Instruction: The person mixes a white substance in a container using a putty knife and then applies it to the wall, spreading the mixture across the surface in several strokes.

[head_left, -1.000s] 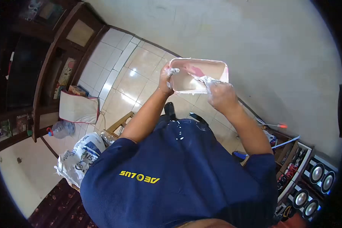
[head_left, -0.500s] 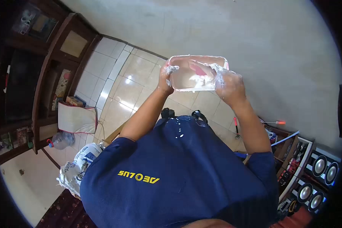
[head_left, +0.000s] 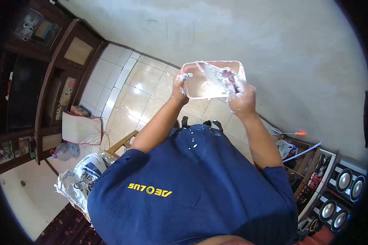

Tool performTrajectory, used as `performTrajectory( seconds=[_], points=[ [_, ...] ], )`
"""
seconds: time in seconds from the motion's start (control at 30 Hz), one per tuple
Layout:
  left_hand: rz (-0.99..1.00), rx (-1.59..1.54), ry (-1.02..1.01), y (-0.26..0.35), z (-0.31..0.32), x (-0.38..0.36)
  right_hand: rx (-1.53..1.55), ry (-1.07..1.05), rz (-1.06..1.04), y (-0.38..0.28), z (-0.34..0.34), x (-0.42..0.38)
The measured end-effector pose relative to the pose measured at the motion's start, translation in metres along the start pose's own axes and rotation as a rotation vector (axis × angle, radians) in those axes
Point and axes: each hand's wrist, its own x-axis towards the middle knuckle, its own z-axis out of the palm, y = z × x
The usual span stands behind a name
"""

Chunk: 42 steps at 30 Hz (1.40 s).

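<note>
A pale pink plastic tub (head_left: 192,92), smeared with white paste along its rim, is held up in front of me. My left hand (head_left: 180,85) grips its left end, with white paste on the thumb. Closed around the handle of a putty knife (head_left: 211,75) is my right hand (head_left: 243,97), its fingers also caked in paste. The blade, coated white, slants up and left over the tub's opening. Some white paste (head_left: 210,90) lies inside the tub, partly hidden by the knife and hand.
A grey wall (head_left: 298,53) rises ahead, above a tiled floor (head_left: 145,96). On the left stand a dark wooden cabinet (head_left: 49,77), a cushion (head_left: 81,128), a plastic bottle (head_left: 66,151) and a printed sack (head_left: 75,183). Speakers (head_left: 344,179) and a shelf (head_left: 304,169) are at right.
My right hand has drawn slightly left and down, and the putty knife has turned, its blade now raised and tilted above the tub. The left hand keeps its hold on the tub.
</note>
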Motion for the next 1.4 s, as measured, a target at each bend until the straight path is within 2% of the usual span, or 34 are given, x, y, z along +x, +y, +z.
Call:
performTrajectory(
  seconds=[0.13,0.2,0.27,0.33,0.37,0.47,0.5,0.6,0.63,0.8,0.87,0.9,1.07,1.17,1.27,1.33,1.4],
  points=[
    [-0.062,0.003,-0.006,-0.005,0.015,0.003,0.005,0.074,-0.136,0.022,-0.037,0.009],
    [-0.029,0.000,-0.041,-0.011,0.018,0.002,-0.029,-0.065,-0.074,0.020,-0.052,0.013],
    [-0.034,-0.021,-0.043,-0.016,0.023,0.005,-0.042,-0.097,-0.081,0.018,-0.059,0.017],
    [-0.077,0.007,-0.034,-0.019,0.026,0.004,0.015,-0.396,-0.084,0.017,-0.061,0.016],
    [-0.116,0.036,-0.022,-0.020,0.028,0.004,-0.100,-0.409,-0.127,0.021,-0.059,0.013],
    [-0.046,0.103,0.024,-0.034,0.026,0.005,-0.194,-0.375,-0.229,0.041,-0.038,0.005],
    [-0.062,0.077,-0.015,-0.031,0.030,0.006,-0.166,-0.272,-0.288,0.041,-0.036,0.005],
    [-0.119,-0.055,-0.033,-0.021,0.046,0.007,-0.151,-0.225,-0.340,0.028,-0.068,0.012],
    [-0.097,-0.056,-0.069,-0.019,0.049,0.003,-0.165,-0.147,-0.327,0.023,-0.071,0.014],
    [-0.096,-0.071,-0.065,-0.021,0.055,0.002,-0.269,-0.169,-0.389,0.030,-0.067,0.008],
    [-0.013,0.031,-0.089,-0.024,0.054,0.006,-0.259,-0.262,-0.408,0.023,-0.056,-0.001],
    [-0.025,0.049,-0.111,-0.023,0.053,0.005,-0.255,-0.338,-0.400,0.018,-0.056,-0.002],
    [-0.095,0.024,-0.052,-0.020,0.059,0.005,-0.270,-0.320,-0.310,0.015,-0.079,0.004],
    [-0.075,0.009,-0.092,-0.018,0.067,0.004,-0.343,-0.453,-0.341,0.016,-0.076,-0.001],
    [-0.024,0.035,-0.120,-0.024,0.060,0.007,-0.342,-0.394,-0.356,0.031,-0.058,-0.006],
    [-0.001,0.088,-0.107,-0.020,0.066,0.009,-0.304,-0.323,-0.393,0.022,-0.069,-0.001],
    [-0.009,0.066,-0.127,-0.016,0.069,0.007,-0.331,-0.309,-0.322,0.019,-0.083,-0.001]
  ],
)
